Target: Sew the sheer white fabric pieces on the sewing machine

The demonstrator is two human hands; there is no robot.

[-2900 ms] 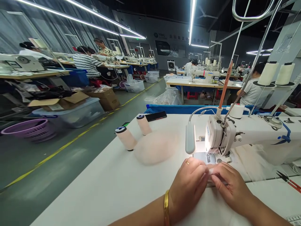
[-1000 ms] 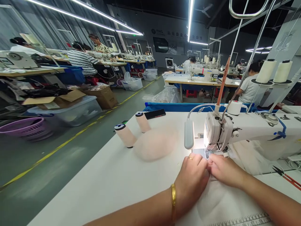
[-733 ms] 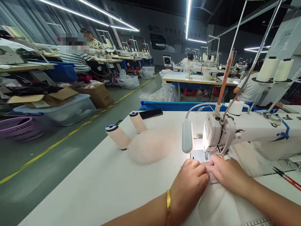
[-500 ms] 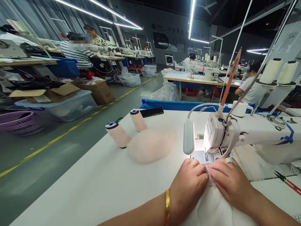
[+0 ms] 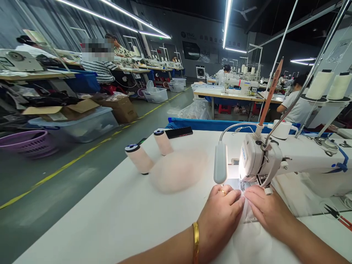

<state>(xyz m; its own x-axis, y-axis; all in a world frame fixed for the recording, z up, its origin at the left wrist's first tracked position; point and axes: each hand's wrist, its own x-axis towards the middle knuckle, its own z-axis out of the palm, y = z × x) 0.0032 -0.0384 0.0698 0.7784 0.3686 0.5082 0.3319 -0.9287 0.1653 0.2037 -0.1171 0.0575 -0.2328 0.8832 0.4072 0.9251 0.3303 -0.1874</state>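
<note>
Sheer white fabric (image 5: 251,238) runs from the lower edge of the view up to the needle area of a white sewing machine (image 5: 297,156). My left hand (image 5: 222,216), with a gold ring and bracelet, is closed on the fabric just left of the presser foot (image 5: 243,185). On the other side, my right hand (image 5: 271,211) grips the same fabric, its fingertips close to the foot. Both hands rest low at the machine bed. A small lamp (image 5: 220,163) lights the spot. The fabric edge between the fingers is partly hidden.
Two pale pink thread cones (image 5: 139,158) and a round piece of sheer pink fabric (image 5: 178,171) lie left on the white table (image 5: 110,220). A black phone (image 5: 179,132) sits at its back edge. Red-handled snips (image 5: 339,216) lie right. Co-workers sit at machines beyond.
My hands have spread slightly apart at the presser foot, and the fabric between them lies flatter. The whole view has shifted a little.
</note>
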